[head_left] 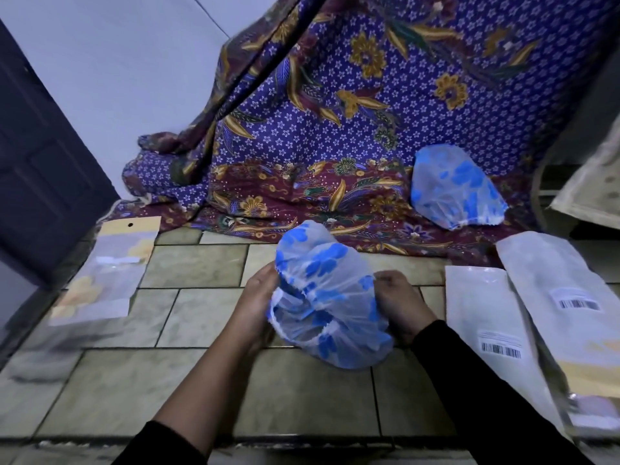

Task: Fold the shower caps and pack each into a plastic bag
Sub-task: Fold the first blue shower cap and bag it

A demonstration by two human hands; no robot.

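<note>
**Together, both hands grip a blue-flowered shower cap over the tiles**

Head view: the left hand [258, 297] reaches in from a black sleeve, palm turned inward, fingers curled into the side of the shower cap [328, 297]. The right hand [402, 307] mirrors it, pinching the gathered edge opposite. The cap hangs between them above the tiled floor [201, 270], puffed and unfolded. Its film hides the fingertips of both hands.

A second shower cap [456, 189] lies on the batik cloth [335, 129] farther back. Two plastic bags [483, 313] with barcode labels lie overlapping at the right, the outer one cut off by the frame. At the left a blurred hanging bag [110, 270] shows yellow shapes, its contents hard to make out.
</note>
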